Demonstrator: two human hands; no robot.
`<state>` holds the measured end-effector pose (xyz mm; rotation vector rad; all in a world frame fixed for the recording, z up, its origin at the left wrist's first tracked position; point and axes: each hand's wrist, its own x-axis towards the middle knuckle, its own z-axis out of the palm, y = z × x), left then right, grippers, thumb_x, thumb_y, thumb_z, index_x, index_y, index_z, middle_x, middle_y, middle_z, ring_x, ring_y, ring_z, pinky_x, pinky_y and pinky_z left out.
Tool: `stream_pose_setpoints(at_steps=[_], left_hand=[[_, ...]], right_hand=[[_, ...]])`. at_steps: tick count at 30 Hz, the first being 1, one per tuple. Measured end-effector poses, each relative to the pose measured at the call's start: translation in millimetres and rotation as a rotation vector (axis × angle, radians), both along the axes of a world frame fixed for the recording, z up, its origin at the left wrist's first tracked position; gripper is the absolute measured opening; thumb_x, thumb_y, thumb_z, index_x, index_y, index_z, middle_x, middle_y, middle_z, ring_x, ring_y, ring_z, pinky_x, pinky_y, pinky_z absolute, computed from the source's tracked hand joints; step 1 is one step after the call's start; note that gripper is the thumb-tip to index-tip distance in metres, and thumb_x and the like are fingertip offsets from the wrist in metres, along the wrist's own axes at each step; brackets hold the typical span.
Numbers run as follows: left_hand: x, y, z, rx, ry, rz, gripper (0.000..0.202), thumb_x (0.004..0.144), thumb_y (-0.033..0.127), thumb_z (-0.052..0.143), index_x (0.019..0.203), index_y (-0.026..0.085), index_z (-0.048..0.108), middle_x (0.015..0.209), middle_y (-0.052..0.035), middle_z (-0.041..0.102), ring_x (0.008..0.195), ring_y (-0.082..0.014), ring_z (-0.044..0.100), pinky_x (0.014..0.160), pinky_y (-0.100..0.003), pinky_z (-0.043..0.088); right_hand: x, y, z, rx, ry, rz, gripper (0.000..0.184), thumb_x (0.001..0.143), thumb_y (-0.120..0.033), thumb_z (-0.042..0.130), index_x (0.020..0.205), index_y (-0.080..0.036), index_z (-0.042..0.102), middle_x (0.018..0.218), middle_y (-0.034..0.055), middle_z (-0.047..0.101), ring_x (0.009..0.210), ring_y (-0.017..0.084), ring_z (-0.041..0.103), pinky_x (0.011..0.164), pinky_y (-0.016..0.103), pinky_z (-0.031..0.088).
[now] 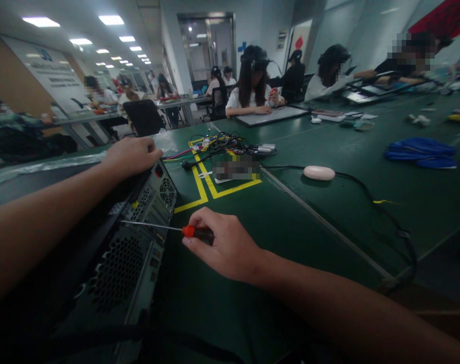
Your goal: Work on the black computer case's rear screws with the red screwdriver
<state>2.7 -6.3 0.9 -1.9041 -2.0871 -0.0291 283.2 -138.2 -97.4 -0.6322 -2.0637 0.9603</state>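
A desktop computer case (138, 242) lies on its side on the green table (290, 217), its grey rear panel with fan grilles turned toward me. My left hand (131, 155) rests closed on the case's top far edge, fingers curled over it. My right hand (222, 245) grips a screwdriver (176, 229) with a red and black handle. Its thin metal shaft points left, level, and its tip meets the rear panel of the case.
A tangle of cables (222, 144) and a power strip (233, 169) lie inside yellow tape lines. A pink oval object (319, 172) sits on a black cord. Blue cloth (421, 151) lies at right. Several people sit at the far tables.
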Motion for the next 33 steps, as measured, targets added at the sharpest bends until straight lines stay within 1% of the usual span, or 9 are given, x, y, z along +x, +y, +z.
stream_pose_setpoints(at_steps=[3,6,9,13,15,18,20,24,33], left_hand=[[0.0,0.4,-0.1,-0.004,0.002,0.002,0.057,0.095,0.054,0.035,0.116,0.016,0.071,0.118,-0.0238,0.075,0.113,-0.0408,0.070,0.095,-0.051,0.055],[-0.2,1.2,-0.1,-0.015,0.005,0.015,0.057,0.095,0.054,0.035,0.116,0.015,0.071,0.119,-0.0247,0.074,0.114,-0.0418,0.070,0.095,-0.052,0.055],[-0.4,1.7,0.2,-0.024,0.004,0.023,0.058,0.094,0.055,0.036,0.117,0.015,0.070,0.119,-0.0253,0.074,0.113,-0.0421,0.070,0.094,-0.053,0.055],[0.2,1.4,1.1,-0.031,0.013,0.013,0.057,0.095,0.054,0.034,0.117,0.015,0.070,0.118,-0.0246,0.074,0.112,-0.0411,0.070,0.094,-0.051,0.055],[1.2,0.6,1.6,-0.031,0.020,0.015,0.057,0.096,0.053,0.034,0.118,0.015,0.070,0.117,-0.0241,0.074,0.112,-0.0408,0.070,0.094,-0.051,0.054],[3.1,-0.9,2.3,-0.032,0.022,0.018,0.057,0.096,0.052,0.034,0.117,0.015,0.071,0.117,-0.0241,0.075,0.112,-0.0409,0.070,0.094,-0.051,0.054],[3.7,-1.4,2.4,-0.036,0.015,0.016,0.058,0.095,0.054,0.034,0.116,0.014,0.071,0.117,-0.0246,0.075,0.113,-0.0413,0.070,0.095,-0.051,0.054],[2.9,-0.6,1.9,-0.026,0.010,0.013,0.058,0.095,0.053,0.034,0.117,0.015,0.072,0.118,-0.0245,0.075,0.113,-0.0405,0.070,0.096,-0.051,0.054],[1.7,0.2,1.3,-0.024,0.018,0.024,0.059,0.095,0.055,0.033,0.118,0.016,0.071,0.120,-0.0232,0.075,0.114,-0.0392,0.070,0.095,-0.049,0.055]], right_hand=[[-0.3,-0.3,-0.1,0.009,-0.004,-0.012,0.013,0.099,-0.031,0.069,0.105,-0.022,0.062,0.094,0.0018,0.073,0.081,0.017,0.067,0.072,0.029,0.050],[-0.5,0.5,0.0,0.027,-0.007,-0.021,0.014,0.099,-0.033,0.069,0.103,-0.021,0.064,0.093,0.0025,0.073,0.080,0.017,0.067,0.072,0.029,0.049],[-0.9,1.6,-0.4,0.056,-0.015,-0.039,0.018,0.099,-0.037,0.068,0.101,-0.020,0.068,0.094,0.0038,0.074,0.082,0.017,0.067,0.075,0.030,0.049],[-1.6,2.1,-2.0,0.081,-0.013,-0.035,0.024,0.104,-0.040,0.063,0.098,-0.018,0.071,0.093,0.0048,0.074,0.085,0.018,0.068,0.078,0.031,0.048],[-1.6,1.9,-2.5,0.072,-0.009,-0.033,0.023,0.104,-0.041,0.064,0.101,-0.019,0.070,0.094,0.0044,0.074,0.085,0.017,0.068,0.078,0.031,0.048],[-1.0,1.7,-2.4,0.055,-0.005,-0.035,0.024,0.098,-0.043,0.071,0.108,-0.021,0.066,0.096,0.0028,0.073,0.082,0.017,0.067,0.076,0.031,0.049],[-0.7,1.9,-2.1,0.051,-0.010,-0.033,0.025,0.095,-0.039,0.074,0.109,-0.022,0.063,0.095,0.0017,0.072,0.080,0.017,0.066,0.074,0.031,0.049],[-1.0,2.6,-2.2,0.061,-0.023,-0.020,0.015,0.095,-0.029,0.071,0.105,-0.022,0.061,0.093,0.0010,0.071,0.080,0.017,0.065,0.073,0.030,0.048],[-0.9,2.7,-1.7,0.068,-0.021,-0.020,0.014,0.097,-0.027,0.070,0.104,-0.022,0.059,0.094,0.0009,0.071,0.080,0.017,0.065,0.073,0.030,0.048]])
